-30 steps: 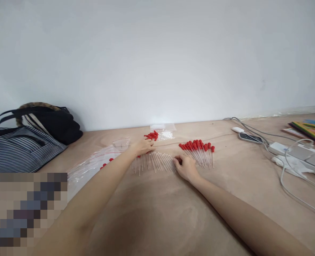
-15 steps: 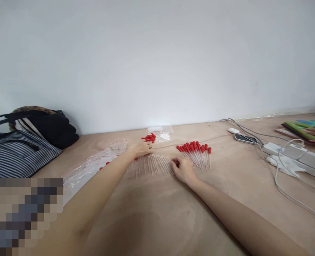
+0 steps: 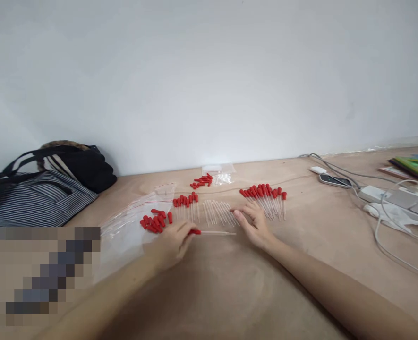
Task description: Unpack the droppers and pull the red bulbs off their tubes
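My left hand [image 3: 175,241] is closed on the red rubber bulb of a dropper [image 3: 214,233], whose clear tube points right, level above the table. My right hand [image 3: 255,225] is open beside the tube's tip, thumb and fingers apart. Just behind lies a row of bare clear tubes [image 3: 217,212]. Left of them are several droppers with red bulbs [image 3: 186,200]; more finished droppers [image 3: 265,193] fan out behind my right hand. Loose red bulbs [image 3: 155,221] rest on a clear zip bag [image 3: 123,236] to the left.
Toward the wall, more red bulbs [image 3: 202,180] lie by a small clear bag [image 3: 226,168]. A striped bag [image 3: 35,198] stands at left. On the right are a phone-like device [image 3: 334,180], a power strip [image 3: 371,193], cables and colourful flat items [image 3: 417,166].
My left hand has come back from near the far bulbs toward me and now holds a dropper by its bulb. My right hand has opened and shifted slightly right.
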A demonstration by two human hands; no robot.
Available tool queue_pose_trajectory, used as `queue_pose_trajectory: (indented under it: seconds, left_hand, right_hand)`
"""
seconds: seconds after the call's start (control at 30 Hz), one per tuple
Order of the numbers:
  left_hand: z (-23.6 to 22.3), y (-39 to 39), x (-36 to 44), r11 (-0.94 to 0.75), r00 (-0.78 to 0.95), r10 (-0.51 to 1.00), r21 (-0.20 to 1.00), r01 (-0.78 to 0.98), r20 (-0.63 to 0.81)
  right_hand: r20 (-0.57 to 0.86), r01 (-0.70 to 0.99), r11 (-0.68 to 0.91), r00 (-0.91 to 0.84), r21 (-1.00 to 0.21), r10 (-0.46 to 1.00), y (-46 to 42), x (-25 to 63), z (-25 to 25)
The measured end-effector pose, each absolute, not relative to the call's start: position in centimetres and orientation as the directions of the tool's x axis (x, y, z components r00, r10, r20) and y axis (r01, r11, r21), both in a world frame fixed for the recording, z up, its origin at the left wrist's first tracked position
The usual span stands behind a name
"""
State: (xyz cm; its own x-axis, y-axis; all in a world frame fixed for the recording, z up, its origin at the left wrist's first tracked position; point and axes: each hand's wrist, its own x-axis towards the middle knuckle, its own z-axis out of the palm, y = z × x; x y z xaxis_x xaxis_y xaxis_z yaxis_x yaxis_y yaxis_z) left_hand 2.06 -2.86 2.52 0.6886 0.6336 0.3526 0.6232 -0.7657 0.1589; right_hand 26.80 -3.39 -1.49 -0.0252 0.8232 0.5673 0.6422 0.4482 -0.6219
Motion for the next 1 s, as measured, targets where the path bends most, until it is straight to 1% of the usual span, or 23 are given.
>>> queue_pose_trajectory:
  seconds: [0.1,0.17,0.23,0.3,0.47,0.67,0.77,0.83,0.9,0.93,1.0]
  left_hand:
    - [0.5,-5.1,3.9,-0.758,0.647,0.647,0.252,0.602,0.404]
    - [-0.5,-5.6,4.9,-0.764,0.631,0.642,0.290,0.577,0.436]
    - [-1.3,-5.5,5.5,-0.775,0.620,0.629,0.318,0.546,0.468]
    - [-1.8,-5.4,5.8,-0.782,0.620,0.621,0.329,0.530,0.479]
    - [-2.3,-5.5,5.7,-0.783,0.615,0.617,0.308,0.540,0.491]
    - [-2.2,-6.0,5.4,-0.840,0.640,0.534,0.263,0.474,0.552]
    - [-2.1,-6.3,5.3,-0.842,0.640,0.531,0.263,0.471,0.555]
    - [-1.9,-6.3,5.0,-0.822,0.614,0.558,0.271,0.500,0.558]
    - [-1.3,-5.8,4.3,-0.782,0.551,0.602,0.284,0.556,0.579]
    - [-0.9,-5.4,3.7,-0.757,0.506,0.620,0.287,0.587,0.599]
    - [0.2,-4.0,2.3,-0.696,0.411,0.651,0.285,0.659,0.638]
  right_hand:
    - [0.566,0.665,0.608,-0.324,-0.434,0.758,-5.6,26.7,-0.7]
    - [0.558,0.673,0.677,-0.453,-0.296,0.695,-6.5,26.4,-0.8]
    - [0.561,0.687,0.698,-0.503,-0.204,0.658,-6.9,26.2,-1.3]
    - [0.579,0.702,0.693,-0.501,-0.162,0.643,-6.9,26.1,-1.9]
    - [0.613,0.697,0.705,-0.501,-0.134,0.611,-6.6,26.0,-2.6]
    - [0.632,0.655,0.744,-0.523,-0.131,0.572,-7.3,26.0,-2.4]
    - [0.647,0.645,0.753,-0.521,-0.129,0.557,-7.4,26.0,-2.4]
    - [0.657,0.652,0.746,-0.504,-0.136,0.561,-7.3,26.3,-2.4]
    - [0.671,0.687,0.705,-0.440,-0.177,0.597,-6.8,26.6,-2.5]
    - [0.676,0.713,0.666,-0.380,-0.221,0.631,-6.5,26.8,-2.7]
    - [0.658,0.757,0.551,-0.218,-0.352,0.721,-5.6,27.0,-3.1]
